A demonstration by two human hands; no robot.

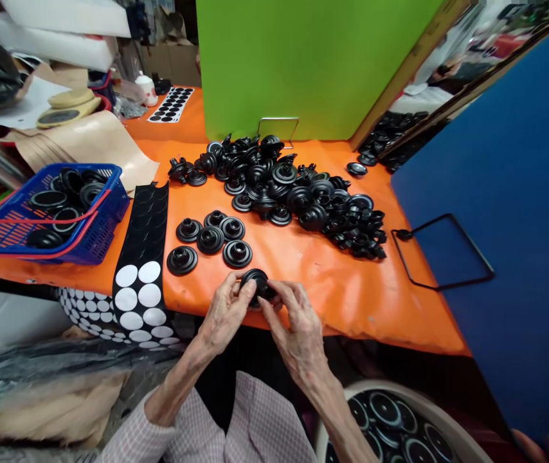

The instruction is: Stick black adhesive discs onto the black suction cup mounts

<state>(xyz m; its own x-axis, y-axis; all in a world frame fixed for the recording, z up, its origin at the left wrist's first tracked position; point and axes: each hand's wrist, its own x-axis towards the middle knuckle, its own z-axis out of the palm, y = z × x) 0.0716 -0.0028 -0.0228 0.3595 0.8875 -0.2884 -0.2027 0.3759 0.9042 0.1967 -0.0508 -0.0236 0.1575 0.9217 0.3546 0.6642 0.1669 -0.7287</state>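
At the front edge of the orange table, my left hand (226,312) grips a black round stepped plastic part (255,278) by its left side, thumb across it. Fingers of my right hand (298,321) close around the right side of the same part, near its raised centre; whether they also pinch a smaller piece I cannot tell. Just beyond my left hand lie several similar black discs (209,239) with raised hubs facing up. Farther back is a large heap of black plastic parts (274,180), with smaller knob-like pieces (356,228) at its right end.
On the left stand a blue basket (103,218) of black rings and a strip of round stickers (142,257) hanging over the table edge. A green panel (303,64) rises behind, a blue panel (506,193) at right. A pale tub (458,431) of discs sits below right.
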